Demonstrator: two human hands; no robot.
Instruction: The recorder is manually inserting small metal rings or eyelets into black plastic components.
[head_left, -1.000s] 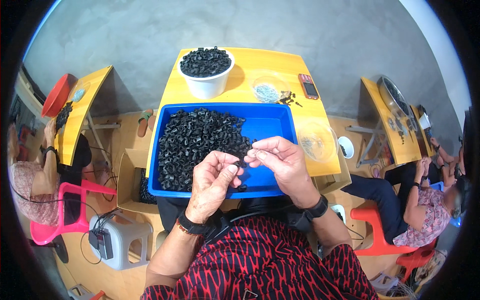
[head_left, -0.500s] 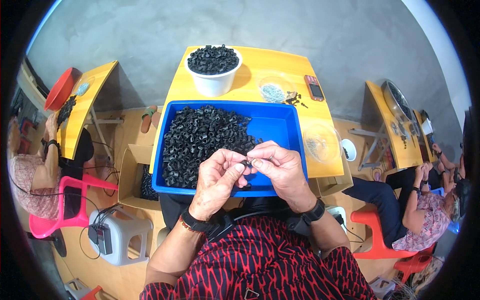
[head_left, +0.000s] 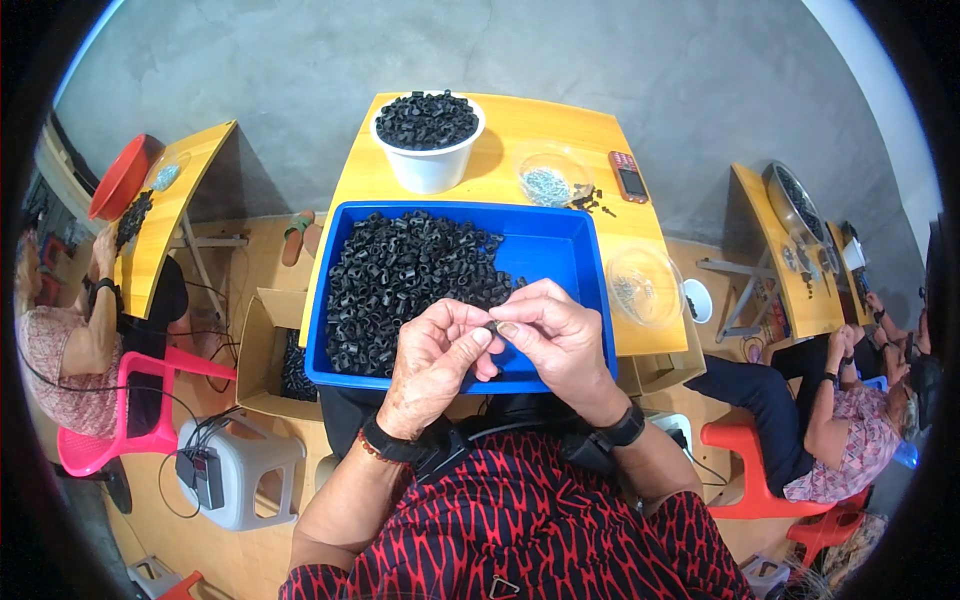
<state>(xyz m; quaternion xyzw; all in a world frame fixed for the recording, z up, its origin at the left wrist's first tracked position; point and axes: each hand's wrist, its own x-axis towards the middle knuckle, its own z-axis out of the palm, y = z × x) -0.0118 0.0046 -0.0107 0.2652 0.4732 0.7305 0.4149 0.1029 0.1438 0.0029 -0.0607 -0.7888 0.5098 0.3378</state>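
Over the near edge of a blue tray (head_left: 555,262), my two hands meet at the fingertips. My left hand (head_left: 438,358) pinches a small black plastic part (head_left: 491,326) between thumb and fingers. Close against it, my right hand (head_left: 562,348) is closed in a pinch; what its fingertips hold is too small and covered to make out. A heap of similar black ring-like parts (head_left: 410,285) fills the tray's left and middle, while its blue floor shows at the right.
Behind the tray stands a white bucket (head_left: 428,172) heaped with black parts. To its right are a clear dish of small metal pieces (head_left: 546,186), loose dark bits (head_left: 596,201) and a phone (head_left: 630,178). Another clear dish (head_left: 646,288) sits right of the tray. People work at both sides.
My right thumb and fingers have shifted slightly and now press closer to the part at my left fingertips. My left hand stays nearly in place.
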